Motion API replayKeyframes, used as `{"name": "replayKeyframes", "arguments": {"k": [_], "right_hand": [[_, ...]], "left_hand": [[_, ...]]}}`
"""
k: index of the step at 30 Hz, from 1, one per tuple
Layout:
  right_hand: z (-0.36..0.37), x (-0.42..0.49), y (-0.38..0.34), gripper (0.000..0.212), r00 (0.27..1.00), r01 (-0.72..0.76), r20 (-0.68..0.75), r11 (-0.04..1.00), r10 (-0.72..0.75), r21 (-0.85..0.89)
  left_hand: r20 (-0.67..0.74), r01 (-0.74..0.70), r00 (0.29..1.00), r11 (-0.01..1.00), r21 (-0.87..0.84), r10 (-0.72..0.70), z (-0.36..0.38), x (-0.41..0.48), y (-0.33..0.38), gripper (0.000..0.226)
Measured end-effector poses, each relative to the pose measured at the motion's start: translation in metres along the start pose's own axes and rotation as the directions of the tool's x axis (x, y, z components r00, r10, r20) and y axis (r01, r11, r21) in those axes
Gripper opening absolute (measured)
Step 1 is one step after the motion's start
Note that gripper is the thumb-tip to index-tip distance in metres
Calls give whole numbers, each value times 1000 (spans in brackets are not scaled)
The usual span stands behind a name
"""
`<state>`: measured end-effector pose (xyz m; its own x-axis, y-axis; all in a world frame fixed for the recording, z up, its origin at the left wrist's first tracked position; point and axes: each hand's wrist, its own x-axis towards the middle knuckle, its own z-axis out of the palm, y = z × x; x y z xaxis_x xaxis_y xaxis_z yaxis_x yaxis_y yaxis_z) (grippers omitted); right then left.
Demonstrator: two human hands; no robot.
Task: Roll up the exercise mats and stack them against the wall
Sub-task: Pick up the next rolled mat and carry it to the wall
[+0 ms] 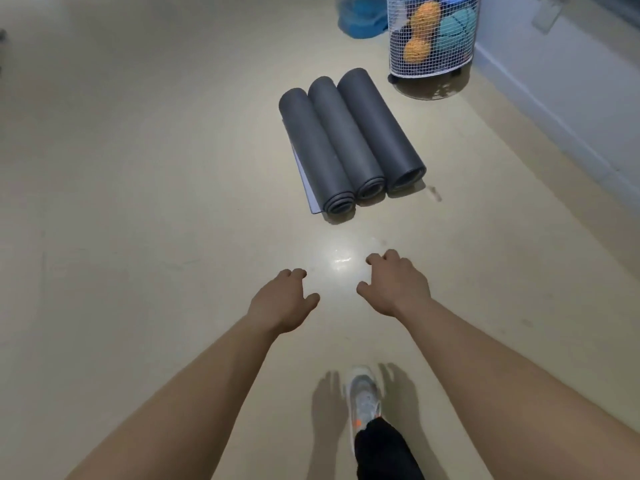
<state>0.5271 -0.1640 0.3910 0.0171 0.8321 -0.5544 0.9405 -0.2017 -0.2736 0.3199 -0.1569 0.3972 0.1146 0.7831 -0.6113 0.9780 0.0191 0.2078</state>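
A person stands on a pale, glossy floor (138, 168) with both bare forearms stretched forward and down.

The left hand (282, 301) and the right hand (394, 284) hover side by side above the floor with a gap between them. Both are palm down with the fingers loosely curled and the thumbs pointing inward. Neither hand holds or touches anything.

Ahead of the hands, well beyond their reach, three rolled grey mats (344, 136) lie flat on the floor. They are side by side and touching, and their spiral ends face the person. The rolls run at an angle, near the wall (554, 81) on the right but apart from it, with bare floor between. A thin flat sheet (306, 188) pokes out from under the roll farthest from the wall.

Past the far end of the mats a white wire basket (433, 71) stands close to the wall. It holds an orange peanut-shaped ball (422, 29) and a teal ball (457, 27). Just to its left sits a blue mesh bag (363, 15).

Between the person's arms, low down, a grey shoe with an orange mark (363, 393) rests on the floor below a dark trouser leg (384, 452).
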Motion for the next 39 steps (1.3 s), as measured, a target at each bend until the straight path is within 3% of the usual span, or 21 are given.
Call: {"name": "replayKeyframes", "arguments": {"k": [11, 19, 23, 28, 33, 39], "right_hand": [[-50, 229, -103, 50, 988, -152, 46, 986, 149, 71], [-90, 352, -164, 37, 949, -316, 66, 933, 310, 169], [-95, 408, -187, 47, 898, -429, 74, 826, 434, 366], [-77, 465, -195, 46, 854, -474, 70, 713, 516, 517], [-60, 522, -185, 46, 744, -623, 265, 495, 613, 606], [-44, 567, -189, 49, 668, -611, 293, 278, 684, 742]], "left_hand": [[41, -6, 999, 1000, -11, 6, -131, 222, -94, 62], [165, -207, 970, 961, 184, 177, -225, 364, -135, 59], [278, -345, 923, 894, 285, 268, -256, 430, -135, 59], [393, -428, 878, 816, 388, 274, -279, 519, -122, 60], [456, -497, 838, 763, 413, 299, -287, 607, -96, 60], [487, -566, 800, 709, 421, 350, -277, 684, -82, 58]]}}
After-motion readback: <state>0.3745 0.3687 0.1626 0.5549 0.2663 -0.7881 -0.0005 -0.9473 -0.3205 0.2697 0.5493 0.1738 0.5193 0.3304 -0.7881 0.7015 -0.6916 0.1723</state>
